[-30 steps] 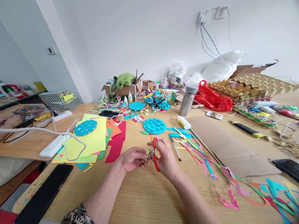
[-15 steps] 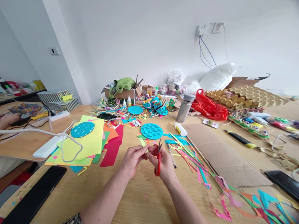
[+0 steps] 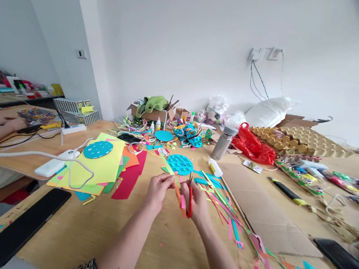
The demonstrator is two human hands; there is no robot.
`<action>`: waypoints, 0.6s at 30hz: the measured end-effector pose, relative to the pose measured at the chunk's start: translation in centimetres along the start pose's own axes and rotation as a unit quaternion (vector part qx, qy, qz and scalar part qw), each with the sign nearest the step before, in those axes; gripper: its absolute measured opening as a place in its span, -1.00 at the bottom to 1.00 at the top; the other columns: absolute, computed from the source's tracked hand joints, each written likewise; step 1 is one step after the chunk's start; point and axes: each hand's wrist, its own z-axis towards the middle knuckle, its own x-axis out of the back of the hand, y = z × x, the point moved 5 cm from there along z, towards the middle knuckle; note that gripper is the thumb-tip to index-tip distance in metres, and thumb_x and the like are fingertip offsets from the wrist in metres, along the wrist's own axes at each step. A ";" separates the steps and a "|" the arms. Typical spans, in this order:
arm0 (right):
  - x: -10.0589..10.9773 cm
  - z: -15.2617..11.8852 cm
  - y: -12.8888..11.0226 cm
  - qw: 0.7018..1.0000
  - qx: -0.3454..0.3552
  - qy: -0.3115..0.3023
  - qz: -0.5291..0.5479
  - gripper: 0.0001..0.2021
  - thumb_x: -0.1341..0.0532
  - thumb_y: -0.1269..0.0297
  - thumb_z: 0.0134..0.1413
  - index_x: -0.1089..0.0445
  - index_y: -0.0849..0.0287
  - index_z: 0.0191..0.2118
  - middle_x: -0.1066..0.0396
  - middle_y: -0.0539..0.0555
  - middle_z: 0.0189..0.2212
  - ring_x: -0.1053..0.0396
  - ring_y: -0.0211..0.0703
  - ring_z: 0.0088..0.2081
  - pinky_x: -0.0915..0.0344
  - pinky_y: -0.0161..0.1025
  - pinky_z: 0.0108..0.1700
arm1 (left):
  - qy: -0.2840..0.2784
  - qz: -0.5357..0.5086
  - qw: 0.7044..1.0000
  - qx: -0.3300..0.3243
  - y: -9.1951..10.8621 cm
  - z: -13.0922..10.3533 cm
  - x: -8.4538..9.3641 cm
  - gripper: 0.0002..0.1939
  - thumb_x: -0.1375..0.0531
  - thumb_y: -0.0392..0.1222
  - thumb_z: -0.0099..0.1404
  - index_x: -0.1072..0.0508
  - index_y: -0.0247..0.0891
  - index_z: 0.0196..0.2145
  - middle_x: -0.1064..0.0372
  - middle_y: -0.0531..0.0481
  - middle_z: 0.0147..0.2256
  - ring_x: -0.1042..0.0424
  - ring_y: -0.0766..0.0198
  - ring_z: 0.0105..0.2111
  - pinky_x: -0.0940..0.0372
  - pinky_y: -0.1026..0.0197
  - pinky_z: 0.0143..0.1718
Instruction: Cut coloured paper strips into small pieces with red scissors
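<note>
Yellow-green narrow paper strip runs from my left fingertips toward the left edge of the round turquoise disc with a gridded face, my landmark. I operate the left hand with thumb and forefinger clamped on this strip, on the near side of the disc. Risk: strip creases or slips. Cause: a hard or uneven pinch on thin paper.

An orange paper strip and a pink paper strip hang between the hands; I cannot tell which hand bears them. Risk: tangling or an unintended cut. Cause: loose ends close to the blades.

I have the right hand closed around the red-handled metal scissors, tips toward the disc. Whether the blades are parted, I cannot tell. Risk: nicked fingertip or scored disc. Cause: blades just beside the left fingers and near the disc rim.

Right of the disc, a white plastic glue bottle with yellow label lies on its side. Risk: rolling or leaking; cause: an elbow knock or loose cap. Nearer and further right spreads a heap of multicoloured paper strips. Risk: held pieces lost among them. Cause: releasing over that side.
</note>
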 end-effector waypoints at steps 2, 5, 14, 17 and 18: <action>-0.6 -0.6 0.8 0.999 -0.012 -0.034 -0.023 -0.52 -0.03 -0.17 0.09 -0.27 0.21 -0.44 -0.33 0.04 -0.58 -0.28 -0.22 -0.53 -0.15 -0.33 -0.50 | 0.007 -0.001 1.000 -0.015 0.0 0.0 0.1 -0.79 -0.34 -0.16 -0.05 -0.56 -0.37 -0.47 -0.39 -0.01 -0.52 -0.23 0.44 -0.54 -0.21 0.32 -0.42; -1.6 -1.4 1.4 0.993 -0.049 -0.103 -0.030 -0.51 -0.03 -0.16 0.09 -0.28 0.22 -0.50 -0.33 0.05 -0.67 -0.29 -0.23 -0.61 -0.15 -0.35 -0.55 | 0.036 -0.009 0.999 -0.025 -0.4 -0.1 0.8 -0.82 -0.35 -0.19 -0.08 -0.51 -0.36 -0.54 -0.34 0.04 -0.59 -0.27 0.41 -0.54 -0.23 0.30 -0.40; -2.5 -2.2 1.9 0.962 -0.150 -0.230 -0.011 -0.47 -0.09 -0.18 0.03 -0.29 0.23 -0.62 -0.28 0.02 -0.79 -0.23 -0.29 -0.75 -0.09 -0.41 -0.70 | 0.102 0.040 0.993 -0.052 -1.0 -0.4 1.8 -0.82 -0.32 -0.17 -0.05 -0.46 -0.34 -0.53 -0.34 0.05 -0.61 -0.30 0.37 -0.56 -0.26 0.27 -0.39; -2.5 -2.3 2.1 0.958 -0.168 -0.232 -0.012 -0.46 -0.10 -0.19 0.01 -0.28 0.23 -0.63 -0.26 0.01 -0.80 -0.23 -0.29 -0.75 -0.07 -0.42 -0.72 | 0.107 0.061 0.991 -0.056 -0.7 -0.5 1.8 -0.83 -0.31 -0.17 -0.05 -0.45 -0.33 -0.55 -0.37 0.03 -0.59 -0.30 0.38 -0.56 -0.26 0.28 -0.41; -2.4 -2.2 2.0 0.958 -0.171 -0.228 -0.017 -0.46 -0.10 -0.20 0.01 -0.28 0.23 -0.63 -0.26 0.02 -0.80 -0.23 -0.29 -0.75 -0.08 -0.42 -0.72 | 0.109 0.065 0.990 -0.056 -0.7 -0.6 1.8 -0.83 -0.31 -0.17 -0.05 -0.45 -0.33 -0.56 -0.38 0.02 -0.57 -0.30 0.38 -0.56 -0.26 0.28 -0.41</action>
